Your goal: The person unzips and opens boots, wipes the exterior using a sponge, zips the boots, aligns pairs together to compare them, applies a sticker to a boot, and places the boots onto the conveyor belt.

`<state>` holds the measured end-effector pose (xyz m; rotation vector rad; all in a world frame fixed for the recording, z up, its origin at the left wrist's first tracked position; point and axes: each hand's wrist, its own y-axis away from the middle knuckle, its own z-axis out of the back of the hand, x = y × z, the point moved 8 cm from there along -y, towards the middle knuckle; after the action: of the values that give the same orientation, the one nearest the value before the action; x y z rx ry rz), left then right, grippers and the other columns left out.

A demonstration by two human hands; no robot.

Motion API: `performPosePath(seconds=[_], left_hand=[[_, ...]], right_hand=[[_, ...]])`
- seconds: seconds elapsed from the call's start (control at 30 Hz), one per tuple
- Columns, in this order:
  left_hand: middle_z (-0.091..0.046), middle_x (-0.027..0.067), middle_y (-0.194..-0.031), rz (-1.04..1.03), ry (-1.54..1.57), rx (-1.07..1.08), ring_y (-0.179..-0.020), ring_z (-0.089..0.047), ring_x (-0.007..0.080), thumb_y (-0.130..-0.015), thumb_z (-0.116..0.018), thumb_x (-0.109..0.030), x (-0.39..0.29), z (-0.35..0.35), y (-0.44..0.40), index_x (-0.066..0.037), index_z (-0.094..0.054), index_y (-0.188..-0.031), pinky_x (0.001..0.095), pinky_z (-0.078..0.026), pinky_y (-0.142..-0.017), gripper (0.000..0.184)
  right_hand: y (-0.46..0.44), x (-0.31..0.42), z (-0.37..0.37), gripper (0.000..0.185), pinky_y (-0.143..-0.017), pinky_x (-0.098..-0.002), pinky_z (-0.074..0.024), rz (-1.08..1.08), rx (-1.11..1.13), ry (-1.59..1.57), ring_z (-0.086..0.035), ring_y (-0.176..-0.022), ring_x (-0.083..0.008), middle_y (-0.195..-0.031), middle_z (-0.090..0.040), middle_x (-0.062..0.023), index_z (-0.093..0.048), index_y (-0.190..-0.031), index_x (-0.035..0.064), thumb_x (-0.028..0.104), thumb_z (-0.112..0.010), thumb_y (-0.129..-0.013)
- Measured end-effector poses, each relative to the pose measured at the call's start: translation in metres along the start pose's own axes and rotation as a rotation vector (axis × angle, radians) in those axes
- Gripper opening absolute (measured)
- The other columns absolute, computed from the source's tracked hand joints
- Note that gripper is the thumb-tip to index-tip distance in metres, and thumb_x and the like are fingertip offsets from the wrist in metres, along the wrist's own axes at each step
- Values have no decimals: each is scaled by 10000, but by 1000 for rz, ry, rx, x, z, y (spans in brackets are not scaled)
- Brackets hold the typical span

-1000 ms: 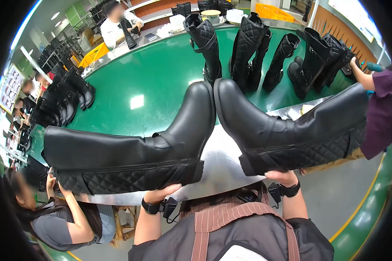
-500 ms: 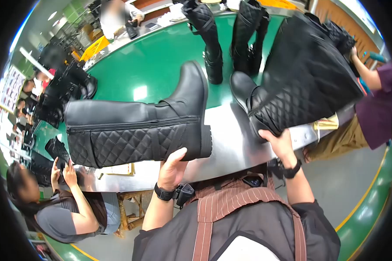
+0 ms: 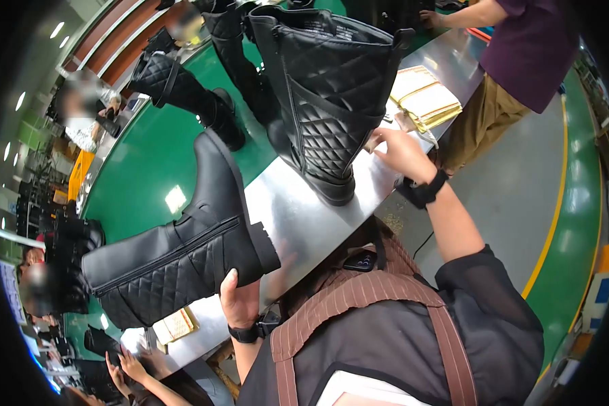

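My left hand (image 3: 241, 303) grips a black knee-high boot (image 3: 172, 250) under its heel. The boot lies on its side in the air, its zip and quilted panel towards me and its shaft pointing left. Another black quilted boot (image 3: 331, 101) stands upright on the metal table edge (image 3: 277, 196), its top open. Close by that boot's right side is my right hand (image 3: 407, 157), its fingers pinched together; what they hold, if anything, is too small to make out. Just beyond those fingers lies a stack of yellow-edged paper slips (image 3: 423, 98).
More black boots (image 3: 183, 88) stand on the green belt (image 3: 149, 162). A second paper stack (image 3: 176, 326) lies at the lower left, near another person's hands (image 3: 125, 369). A person in a purple top (image 3: 528, 54) stands at the right. An orange-yellow crate (image 3: 81, 172) is at the far left.
The right boot, formerly tilted in my right hand, now stands upright on the table. My right hand has left it and moved towards the paper slips. The left boot tilts more, and the view has turned.
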<state>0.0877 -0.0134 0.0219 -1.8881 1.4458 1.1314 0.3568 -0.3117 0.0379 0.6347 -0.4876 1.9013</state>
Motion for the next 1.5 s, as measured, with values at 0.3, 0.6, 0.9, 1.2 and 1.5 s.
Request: performPosePath(seconds=[0.3,0.6,0.9,1.2,1.5], left_hand=[[-511,128,-1373,-39,218,13,-1284,-470,279,-844,-595,-79,1,0,14,8,-449,-1364,434,-316,-1111,547],[-518,190,-1354,19,-59,52,-1293,-460,325,-792,-580,-122,10,23,30,57,-451,-1347,455,-307,-1115,597],[-563,173,-1292,-103,-124,101,-1212,-525,321,-758,-587,-39,-15,-1,40,65,-474,-1316,448,-361,-1077,579],[-590,154,-1259,-83,-206,134,-1186,-543,302,-717,-599,30,-13,16,46,49,-517,-1287,426,-372,-1064,576],[-625,103,-1210,-180,-106,60,-1112,-585,217,-737,-671,56,-28,13,49,32,-596,-1216,344,-442,-979,485]], right_hand=[[-33,-56,-8,340,-723,-408,-495,-22,-298,108,-649,-803,-348,-840,-670,-208,-636,-926,-19,291,-713,-812],[92,181,47,342,-783,-305,-491,676,-281,-543,-639,-849,-220,-1026,-641,-141,-613,-1092,-49,255,-626,-934],[53,231,-2,226,-896,-309,-470,658,-139,-506,-641,-1021,-248,-1119,-649,-216,-675,-982,-48,132,-693,-846],[56,240,7,203,-714,-286,-504,516,-260,-660,-647,-818,-162,-749,-662,-90,-675,-949,-25,156,-697,-860],[44,226,-2,202,-703,-271,-502,301,92,-796,-601,-800,-69,-824,-668,-73,-669,-958,-35,143,-670,-862]])
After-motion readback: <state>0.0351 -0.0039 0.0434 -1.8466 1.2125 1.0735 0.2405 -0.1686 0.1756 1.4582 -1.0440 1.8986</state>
